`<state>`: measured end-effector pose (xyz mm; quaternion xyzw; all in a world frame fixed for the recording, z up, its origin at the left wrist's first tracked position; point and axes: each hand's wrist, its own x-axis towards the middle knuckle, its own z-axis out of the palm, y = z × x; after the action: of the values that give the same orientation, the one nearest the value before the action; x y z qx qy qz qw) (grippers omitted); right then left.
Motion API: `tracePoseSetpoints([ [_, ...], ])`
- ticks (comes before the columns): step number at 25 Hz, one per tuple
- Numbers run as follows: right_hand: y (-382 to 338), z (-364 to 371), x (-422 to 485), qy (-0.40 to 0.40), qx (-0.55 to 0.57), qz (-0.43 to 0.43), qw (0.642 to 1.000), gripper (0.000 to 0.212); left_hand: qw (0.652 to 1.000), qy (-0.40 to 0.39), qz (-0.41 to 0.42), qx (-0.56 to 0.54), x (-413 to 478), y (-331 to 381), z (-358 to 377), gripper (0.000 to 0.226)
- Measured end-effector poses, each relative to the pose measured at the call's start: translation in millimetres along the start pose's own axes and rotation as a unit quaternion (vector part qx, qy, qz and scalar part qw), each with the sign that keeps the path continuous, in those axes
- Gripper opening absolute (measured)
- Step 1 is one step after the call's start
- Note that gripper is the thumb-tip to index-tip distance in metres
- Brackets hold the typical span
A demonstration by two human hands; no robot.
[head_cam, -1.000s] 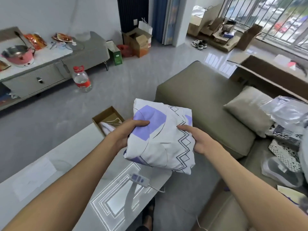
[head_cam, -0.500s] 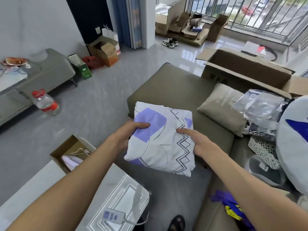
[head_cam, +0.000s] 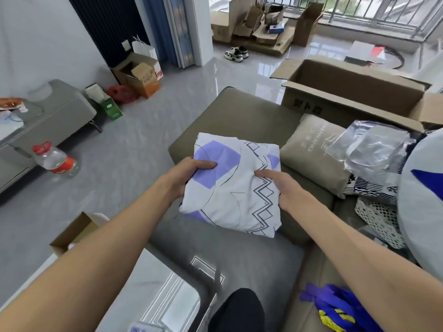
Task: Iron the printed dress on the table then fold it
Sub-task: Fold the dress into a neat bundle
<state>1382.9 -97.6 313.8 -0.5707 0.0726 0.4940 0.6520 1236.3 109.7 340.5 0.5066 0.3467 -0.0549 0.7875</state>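
Folded dress (head_cam: 236, 185) held between left hand (head_cam: 185, 177) and right hand (head_cam: 286, 188), thumbs on top, edges gripped, above sofa (head_cam: 239, 111).

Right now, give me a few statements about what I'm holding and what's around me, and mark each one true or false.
1. The left hand and the right hand both grip the printed dress. True.
2. The dress lies spread flat on the table. False: it is folded into a bundle and held up in front of the sofa.
3. A water bottle with a red cap is on the floor. True.
4. The cardboard box behind the pillow is taped shut. False: its flaps are open.
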Motion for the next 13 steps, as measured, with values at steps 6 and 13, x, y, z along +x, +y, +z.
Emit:
tracePoseSetpoints([
  [6, -29.4, -28.4, 51.7, 0.042, 0.019, -0.014, 0.999, 0.053, 0.999, 0.015, -0.007, 0.049, 65.8, 27.4, 22.9, 0.037],
  [13, -30.5, -67.6, 231.6, 0.116, 0.051, 0.024, 0.992, 0.045, 0.993, -0.004, -0.065, 0.096, 275.9, 24.5, -10.0, 0.039],
])
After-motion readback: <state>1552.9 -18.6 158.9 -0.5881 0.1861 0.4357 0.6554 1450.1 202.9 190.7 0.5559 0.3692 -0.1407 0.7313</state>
